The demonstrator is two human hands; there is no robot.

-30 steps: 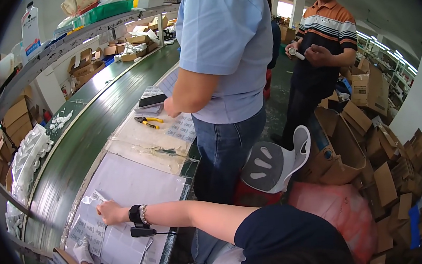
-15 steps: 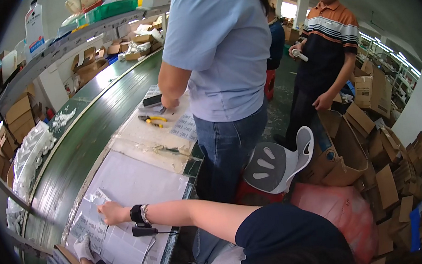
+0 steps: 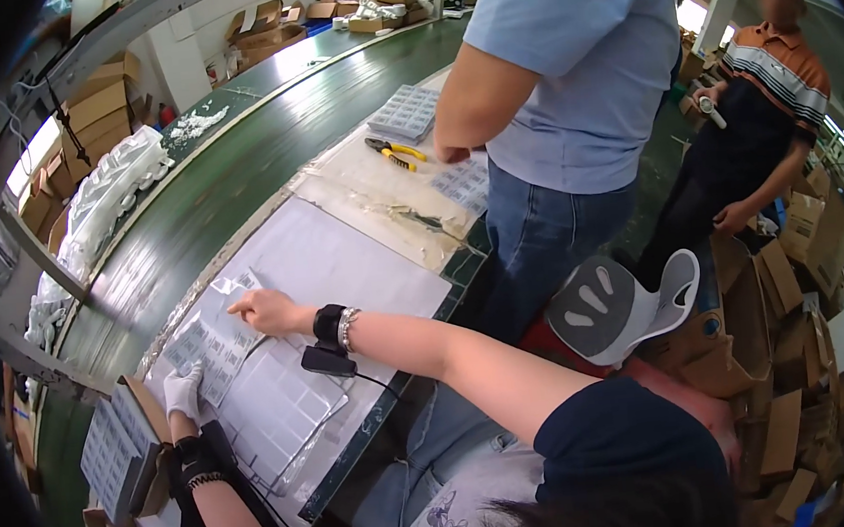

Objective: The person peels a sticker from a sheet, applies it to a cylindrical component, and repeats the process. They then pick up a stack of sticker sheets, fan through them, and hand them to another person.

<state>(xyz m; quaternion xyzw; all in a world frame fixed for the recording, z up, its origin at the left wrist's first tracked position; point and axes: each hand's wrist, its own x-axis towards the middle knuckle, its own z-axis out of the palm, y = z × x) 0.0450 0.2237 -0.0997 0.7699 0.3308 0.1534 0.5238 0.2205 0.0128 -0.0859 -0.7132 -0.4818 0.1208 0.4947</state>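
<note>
Pale grey, with rows of small printed blocks, the label sheet (image 3: 217, 350) lies on white paper (image 3: 345, 245). At its left edge is the gloved left hand (image 3: 183, 393); the right hand (image 3: 271, 311) curls at its far end. Whether either grips it, I cannot tell. Yellow-handled pliers (image 3: 395, 153) lie beyond.

One bare right hand (image 3: 271, 312), one white-gloved left hand (image 3: 183, 393) — two total. One pair of yellow-handled pliers (image 3: 389, 149), one grey-and-white seat (image 3: 604, 333), one green conveyor belt (image 3: 262, 152). One blue-shirted co-worker (image 3: 578, 99), one striped-polo co-worker (image 3: 772, 77). Label sheets (image 3: 219, 356) overlap, cardboard boxes (image 3: 782, 423) heap up — no reliable count of either.
</note>
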